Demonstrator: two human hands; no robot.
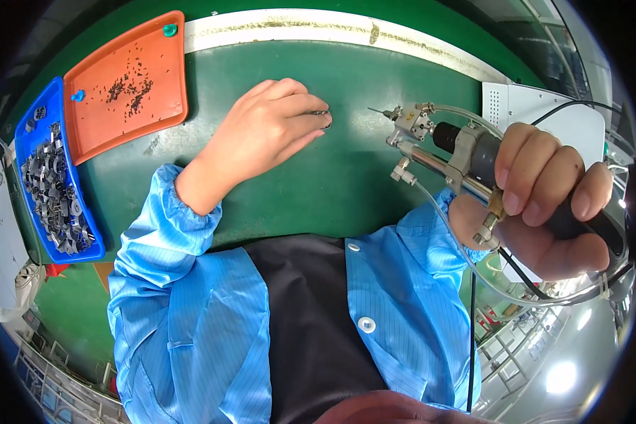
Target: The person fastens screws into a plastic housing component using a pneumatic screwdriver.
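In the middle of the green work surface [297, 198], my left hand [261, 131] is closed in a pinch. A small dark part [326, 119] shows between its fingertips; most of it is hidden by them. On the right, my right hand [551, 184] is wrapped round the handle of a powered screwdriver [442, 159] with a metal head and clear tubing. Its thin bit points left toward the left hand's fingertips, with a gap between them. The tool is held above the surface.
Far left lies an orange tray [95, 138] with many tiny dark pieces scattered in it, plus a green and a blue knob. Beside it a blue tray [92, 237] is heaped with dark parts. A white box [537, 116] stands at the right, near cables and a clear hose [505, 293].
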